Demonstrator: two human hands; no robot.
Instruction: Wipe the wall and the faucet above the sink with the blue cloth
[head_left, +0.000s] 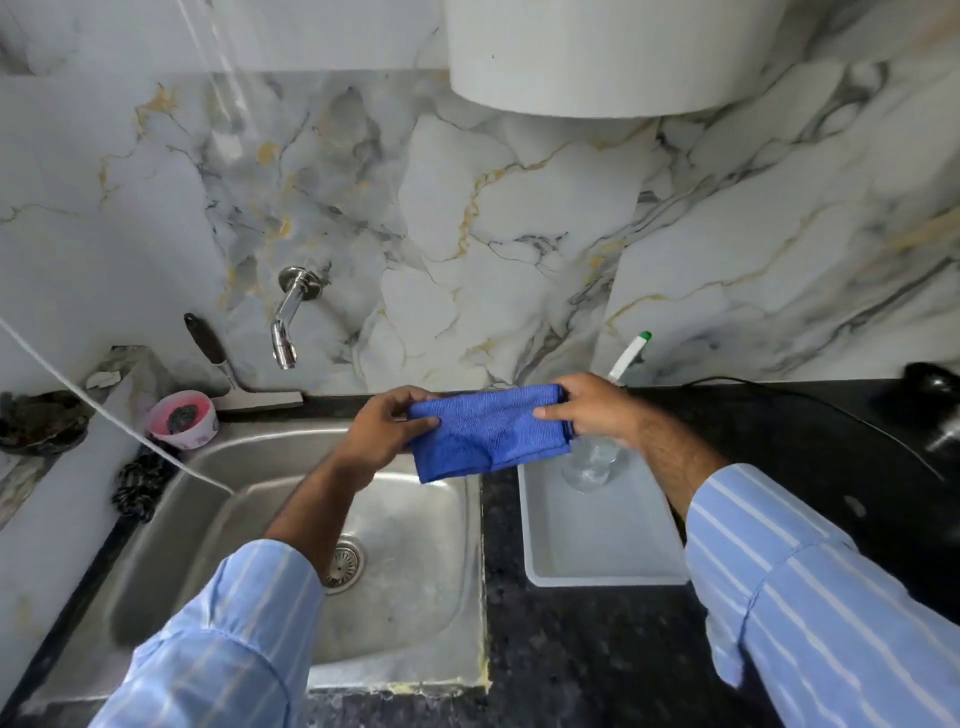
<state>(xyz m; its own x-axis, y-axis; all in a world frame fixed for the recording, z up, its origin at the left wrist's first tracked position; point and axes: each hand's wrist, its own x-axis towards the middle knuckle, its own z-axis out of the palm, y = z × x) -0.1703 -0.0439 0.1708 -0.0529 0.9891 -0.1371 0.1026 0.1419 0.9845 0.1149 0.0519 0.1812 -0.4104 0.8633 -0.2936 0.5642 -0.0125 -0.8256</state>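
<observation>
Blue cloth (485, 434): soft, light, folded; judged limp, best bunched in one palm.
Hands: left hand (382, 434) and right hand (592, 410) each pinch an end, apart.
Faucet (288, 317): untouched.

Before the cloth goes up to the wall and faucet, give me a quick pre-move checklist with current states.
1. Blue cloth in hand: ok, the left hand and the right hand each pinch one end, holding it folded over the sink.
2. Cloth touching the wall: not ok, it hangs in front, not yet on the marble.
3. Way to the faucet: ok, nothing between it and the cloth.
4. Water off: ok, no stream shows from the spout.
5. Things nearby to knock: not ok, the spray bottle stands right behind the right hand, and the squeegee leans beside the faucet.
6. Cloth damp: cannot tell.
</observation>
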